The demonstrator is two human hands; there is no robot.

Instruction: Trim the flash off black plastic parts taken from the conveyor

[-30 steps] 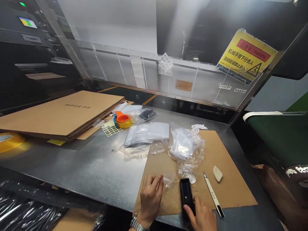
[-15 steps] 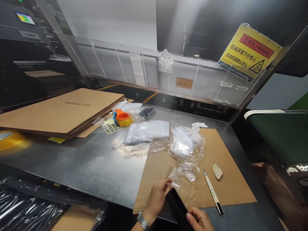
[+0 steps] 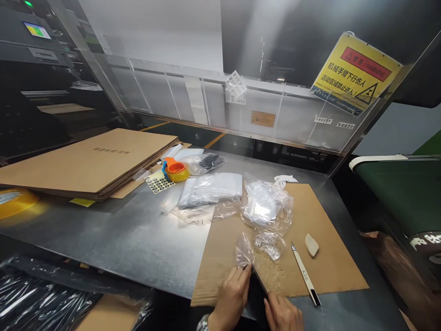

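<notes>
Black part point(image 3: 257, 292) is btwn the 2 hands, over the near edge of the cardboard sheet point(image 3: 330, 248). L hand point(image 3: 231, 296): fingers clamped on the far end of the part, at a clear film point(image 3: 244, 250) that stands up over the sheet; film grip can't be confirmed. R hand point(image 3: 284, 312): thumb & fingers clamped on the near R side of the part. Markings: knife point(image 3: 305, 273), flat on R half of sheet, handle reads approx. "A26", last char. unclear. Warning sign point(image 3: 356, 73), mounted beyond sheet, reads "警告/WARNING", "机械手臂下行伤人" & "活动区域禁止进入!". Carton stack point(image 3: 89, 161), well L of sheet on the counter point(image 3: 138, 239), carries a dark printed line, too small to read w/ certainty. Containers: clear bag point(image 3: 267, 207) on far part of sheet holds white/silvery contents, type unclear; flat clear pack point(image 3: 210, 188), at far L corner of sheet, holds pale sheet-like contents; small clear pouch point(image 3: 206, 163), farther off beyond the same corner, holds a dark item. Pale wedge-shaped block point(image 3: 311, 245) rests on sheet, just R of knife.
</notes>
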